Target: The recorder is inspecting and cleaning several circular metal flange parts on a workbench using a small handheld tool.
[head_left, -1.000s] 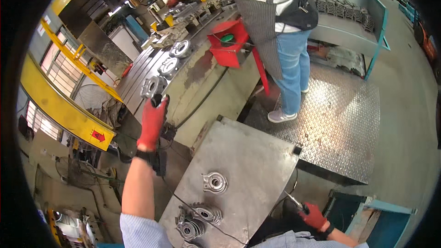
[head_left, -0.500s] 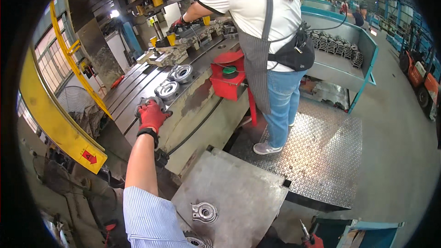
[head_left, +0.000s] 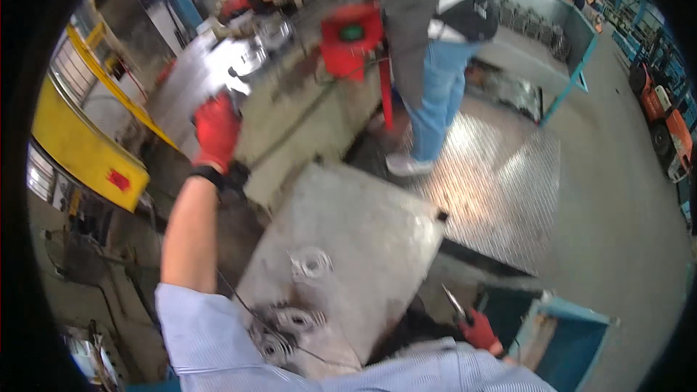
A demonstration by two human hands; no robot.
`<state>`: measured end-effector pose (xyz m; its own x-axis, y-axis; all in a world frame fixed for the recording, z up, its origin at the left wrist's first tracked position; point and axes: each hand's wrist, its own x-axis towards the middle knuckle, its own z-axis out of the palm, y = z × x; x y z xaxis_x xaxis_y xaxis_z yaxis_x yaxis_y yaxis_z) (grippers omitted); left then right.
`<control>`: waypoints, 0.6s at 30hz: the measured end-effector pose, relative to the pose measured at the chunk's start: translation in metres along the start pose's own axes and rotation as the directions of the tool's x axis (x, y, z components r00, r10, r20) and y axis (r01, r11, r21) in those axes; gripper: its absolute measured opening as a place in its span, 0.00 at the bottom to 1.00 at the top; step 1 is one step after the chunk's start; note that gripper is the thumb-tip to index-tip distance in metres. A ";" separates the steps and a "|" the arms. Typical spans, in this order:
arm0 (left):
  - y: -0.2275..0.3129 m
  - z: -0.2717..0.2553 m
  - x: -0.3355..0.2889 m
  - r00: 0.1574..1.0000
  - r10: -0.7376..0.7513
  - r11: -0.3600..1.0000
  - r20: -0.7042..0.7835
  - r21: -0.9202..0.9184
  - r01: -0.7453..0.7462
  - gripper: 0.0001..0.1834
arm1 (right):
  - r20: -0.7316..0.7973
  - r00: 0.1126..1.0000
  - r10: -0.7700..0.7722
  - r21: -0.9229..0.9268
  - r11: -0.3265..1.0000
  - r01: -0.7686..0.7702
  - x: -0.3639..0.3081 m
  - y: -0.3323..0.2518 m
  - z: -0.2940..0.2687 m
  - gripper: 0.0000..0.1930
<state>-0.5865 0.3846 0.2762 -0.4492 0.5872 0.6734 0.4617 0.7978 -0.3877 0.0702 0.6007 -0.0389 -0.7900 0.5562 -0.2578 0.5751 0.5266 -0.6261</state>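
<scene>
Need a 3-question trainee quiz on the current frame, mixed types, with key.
1. Multiple choice: the right hand holds
A) a hammer
B) a pointed tool
C) a cloth

2. True or false: ring parts lie on both the table and the machine bed.

3. Short answer: what colour is the glove on the left hand?

Key:
1. B
2. True
3. Red
</scene>
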 end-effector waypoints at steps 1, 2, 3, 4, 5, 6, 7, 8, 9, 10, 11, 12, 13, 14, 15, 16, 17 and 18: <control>0.008 -0.031 -0.003 0.994 -0.098 0.990 0.044 -0.097 0.101 0.15 | 0.040 0.999 -0.024 0.067 0.998 0.022 -0.002 -0.010 -0.009 0.20; 0.006 -0.052 -0.012 0.994 -0.094 0.988 -0.060 -0.127 0.086 0.19 | 0.062 0.995 -0.074 0.144 0.987 0.065 0.007 -0.025 -0.018 0.19; 0.015 -0.071 -0.017 0.978 -0.207 0.966 0.031 -0.153 0.209 0.24 | 0.137 0.990 -0.036 0.162 0.987 0.014 0.012 -0.034 -0.027 0.19; 0.018 -0.082 -0.034 0.958 -0.286 0.933 0.025 -0.220 0.284 0.25 | 0.216 0.976 -0.009 0.184 0.982 -0.031 0.015 -0.044 -0.034 0.19; 0.022 -0.094 -0.045 0.935 -0.353 0.896 0.014 -0.282 0.343 0.26 | 0.289 0.957 0.012 0.216 0.973 -0.078 0.018 -0.049 -0.036 0.19; 0.024 -0.111 -0.057 0.905 -0.426 0.852 -0.001 -0.337 0.401 0.27 | 0.233 0.970 -0.071 0.224 0.974 0.017 0.022 -0.054 -0.033 0.17; 0.036 -0.141 -0.065 0.820 -0.466 0.559 0.334 -0.607 0.565 0.24 | 0.165 0.977 -0.133 0.222 0.970 0.095 0.022 -0.054 -0.031 0.15; 0.052 -0.153 -0.082 0.744 -0.507 0.298 0.435 -0.721 0.625 0.20 | 0.100 0.975 -0.198 0.212 0.962 0.174 0.021 -0.050 -0.029 0.12; 0.075 -0.163 -0.095 0.674 -0.502 0.008 0.542 -0.776 0.631 0.17 | 0.034 0.974 -0.223 0.168 0.962 0.215 0.019 -0.031 -0.021 0.13; 0.101 -0.186 -0.115 0.659 -0.448 -0.279 0.603 -0.795 0.538 0.15 | 0.107 0.977 -0.183 0.157 0.974 0.165 0.018 -0.033 -0.024 0.16; 0.106 -0.178 -0.152 0.579 -0.375 -0.526 0.724 -0.680 0.510 0.14 | 0.184 0.969 -0.162 0.152 0.979 0.135 0.021 -0.043 -0.028 0.18; 0.109 -0.167 -0.190 0.476 -0.292 -0.740 0.830 -0.511 0.437 0.13 | 0.264 0.955 -0.133 0.134 0.986 0.100 0.023 -0.054 -0.033 0.20; 0.132 -0.178 -0.207 0.370 -0.208 -0.762 0.906 -0.387 0.519 0.13 | 0.358 0.931 -0.076 0.155 0.988 0.021 0.026 -0.061 -0.038 0.23; 0.149 -0.176 -0.238 0.324 -0.155 -0.868 0.933 -0.285 0.406 0.13 | 0.327 0.939 -0.107 0.133 0.989 0.067 0.024 -0.061 -0.035 0.23; 0.174 -0.184 -0.252 0.269 -0.131 -0.916 0.954 -0.220 0.335 0.13 | 0.296 0.945 -0.137 0.111 0.988 0.108 0.021 -0.060 -0.031 0.23; 0.190 -0.170 -0.288 0.228 -0.073 -0.952 0.971 -0.136 0.273 0.12 | 0.265 0.949 -0.172 0.086 0.984 0.155 0.020 -0.059 -0.029 0.23; 0.205 -0.165 -0.306 0.227 0.053 -0.977 0.972 0.004 0.213 0.11 | 0.271 0.947 -0.174 0.075 0.984 0.159 0.020 -0.053 -0.026 0.23; 0.221 -0.165 -0.316 0.146 0.093 -0.984 0.985 0.068 0.167 0.10 | 0.274 0.946 -0.171 0.065 0.985 0.159 0.021 -0.045 -0.022 0.23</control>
<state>-0.2164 0.3535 0.0816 -0.7760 0.2942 -0.5579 -0.5811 -0.6776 0.4508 0.0325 0.6027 -0.0003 -0.9044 0.2599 -0.3384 0.4266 0.5654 -0.7059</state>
